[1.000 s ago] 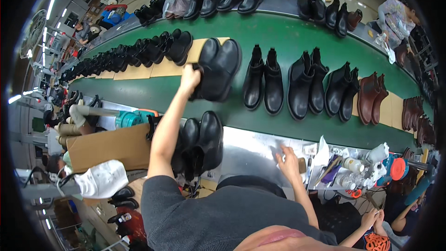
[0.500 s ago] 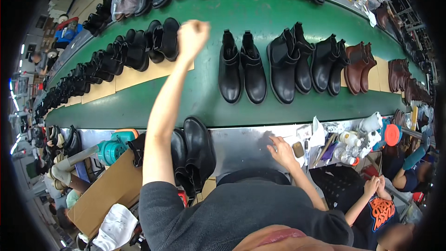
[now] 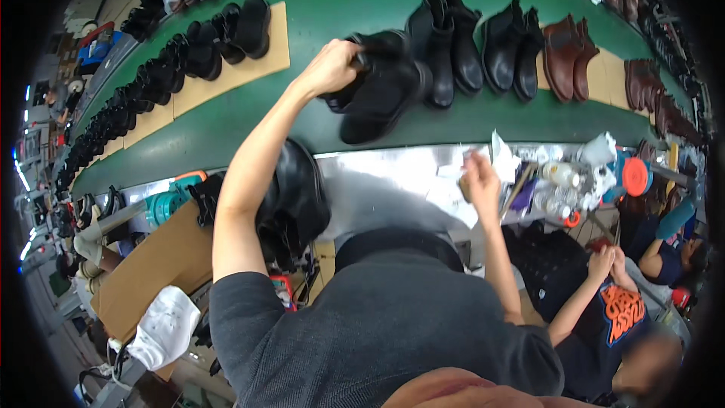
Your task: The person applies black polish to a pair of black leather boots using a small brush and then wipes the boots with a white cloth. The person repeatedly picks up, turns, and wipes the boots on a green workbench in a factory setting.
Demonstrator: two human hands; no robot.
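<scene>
Since the earlier frame, your left hand had moved onto a pair of black boots, which had gone from upright to tilted. Its fingers were closed around their upper part, over the green worktop, just left of a standing black pair. Your right hand had half curled above the metal ledge; blur made any hold impossible to tell.

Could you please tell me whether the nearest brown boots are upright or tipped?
Upright: the brown ankle boots stand with their shafts up.
</scene>
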